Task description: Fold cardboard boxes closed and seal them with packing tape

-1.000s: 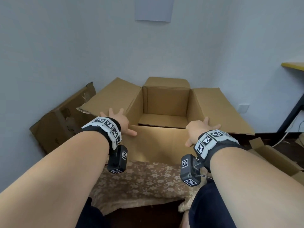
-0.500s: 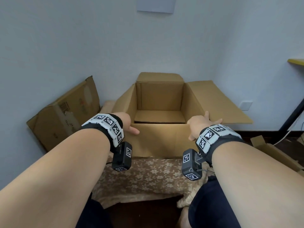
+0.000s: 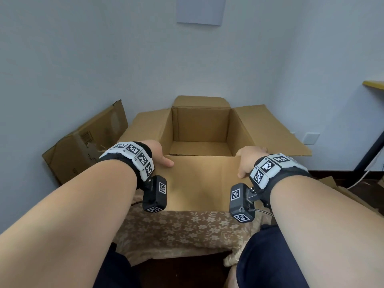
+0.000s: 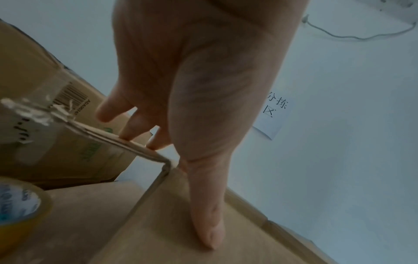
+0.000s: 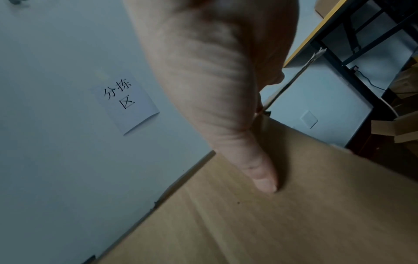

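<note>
An open brown cardboard box (image 3: 199,183) stands on a floral cloth (image 3: 187,231) straight ahead, its side flaps spread outward and the far flap upright. My left hand (image 3: 155,151) holds the near left corner, thumb flat on the near panel and fingertips on the left flap (image 4: 108,141). At the near right corner my right hand (image 3: 247,156) grips the same way, thumb (image 5: 260,175) pressed on the near panel and fingers curled behind the right flap's edge. A roll of packing tape (image 4: 20,205) lies low beside the box's left side, seen only in the left wrist view.
Another worn cardboard box (image 3: 83,146) leans against the wall at the left. More cardboard (image 3: 342,192) lies on the dark floor at the right, by a yellow-topped desk (image 3: 374,85) with a black leg (image 3: 369,152). A paper sign (image 3: 200,10) hangs on the wall.
Both hands slid from the spread side flaps to the box's near corners. The box now sits closer to me, and the left flap rose and spread out again.
</note>
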